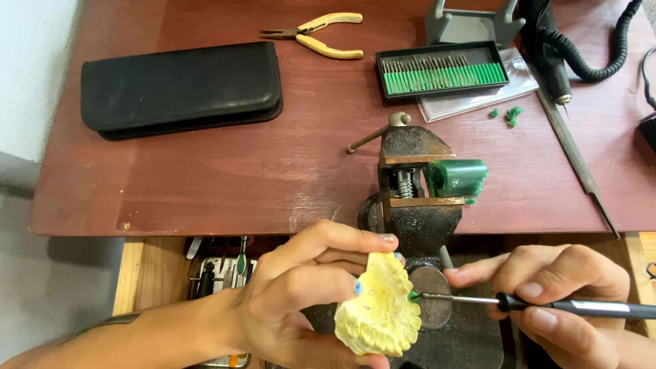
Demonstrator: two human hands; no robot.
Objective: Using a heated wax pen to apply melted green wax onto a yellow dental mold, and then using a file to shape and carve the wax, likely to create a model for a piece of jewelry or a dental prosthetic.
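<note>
Two hands work at the desk's near edge. At left lies a black pouch (181, 89), with yellow-handled pliers (321, 34) beyond. The left hand (301, 301) grips a pale yellow dental cast (379, 314). Behind it, a small vise (413, 191) clamps a green wax block (458, 178). The right hand (560, 294) pinches a black-handled tool (547, 305), its tip touching the cast.

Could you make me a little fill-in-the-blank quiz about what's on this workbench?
1. The left hand holds a pale ____ dental cast.
2. The right hand holds a thin black tool, its tip on the ____.
3. The vise clamps a ____ block.
4. The pliers have ____ handles.

Missing words: yellow; cast; green; yellow
</note>
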